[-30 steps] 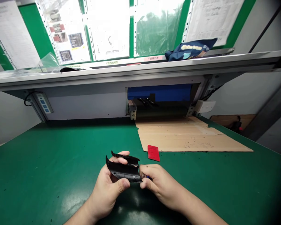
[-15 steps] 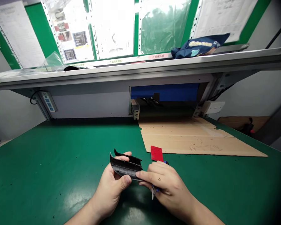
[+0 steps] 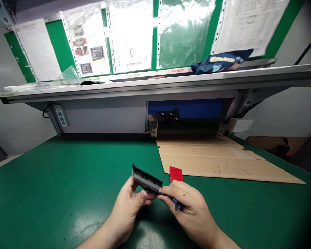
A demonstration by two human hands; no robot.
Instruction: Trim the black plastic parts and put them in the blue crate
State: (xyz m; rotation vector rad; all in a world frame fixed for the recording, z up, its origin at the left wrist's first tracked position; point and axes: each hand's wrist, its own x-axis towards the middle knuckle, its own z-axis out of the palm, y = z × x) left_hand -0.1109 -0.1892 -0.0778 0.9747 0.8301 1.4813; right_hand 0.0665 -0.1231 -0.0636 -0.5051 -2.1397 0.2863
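Note:
A curved black plastic shell (image 3: 147, 180) is held tilted above the green table, its far left end raised. My left hand (image 3: 131, 204) grips it from the left and below, with the thumb near its lower edge. At the shell's right end, my right hand (image 3: 189, 204) pinches the edge between thumb and index finger. A small tool with blue and metal parts (image 3: 178, 205) is tucked in the right palm; most of it is hidden, so I cannot tell its kind. Just beyond the right knuckles lies a flat red piece (image 3: 176, 174).
A cardboard sheet (image 3: 209, 162) covers the right rear of the green table (image 3: 67, 180). Overhead runs a shelf (image 3: 119, 90) bearing a dark blue bag (image 3: 220, 62) and clear plastic. A metal block (image 3: 153, 126) stands beside the opening under it. A power strip (image 3: 61, 115) is at left.
The shell has been turned in my hands: its hollow, ribbed inside faced me before, and now a smoother dark side shows. Both hands keep hold of it. The camera view has shifted slightly.

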